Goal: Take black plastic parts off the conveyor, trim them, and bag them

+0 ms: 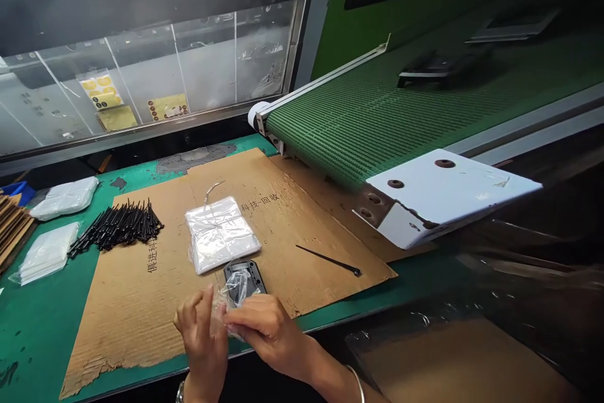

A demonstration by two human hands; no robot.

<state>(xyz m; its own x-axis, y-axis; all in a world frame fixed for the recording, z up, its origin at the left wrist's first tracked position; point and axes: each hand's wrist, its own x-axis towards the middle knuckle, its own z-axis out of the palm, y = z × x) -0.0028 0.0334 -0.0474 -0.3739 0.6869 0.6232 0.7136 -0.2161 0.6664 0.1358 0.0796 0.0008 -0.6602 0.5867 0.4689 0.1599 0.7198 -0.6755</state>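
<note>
A clear plastic bag [237, 287] is pinched at its near end by my right hand [271, 327], thumb and fingers pressed together. My left hand [202, 331] closes on the same film from the left, its index finger raised. Just beyond my hands, a black plastic part [256, 274] lies on the cardboard [136, 321], with the film over or around it; I cannot tell which. A tied stack of clear plastic bags [221, 233] sits right behind it. One black cable tie [328, 258] lies alone to the right.
A pile of black cable ties [120, 226] lies at left, beside more bag stacks [50, 252] and cardboard pieces [14, 227]. A green conveyor belt [340, 120] carries dark parts [431, 66] at right. Its white end cover [453, 192] juts over the table edge.
</note>
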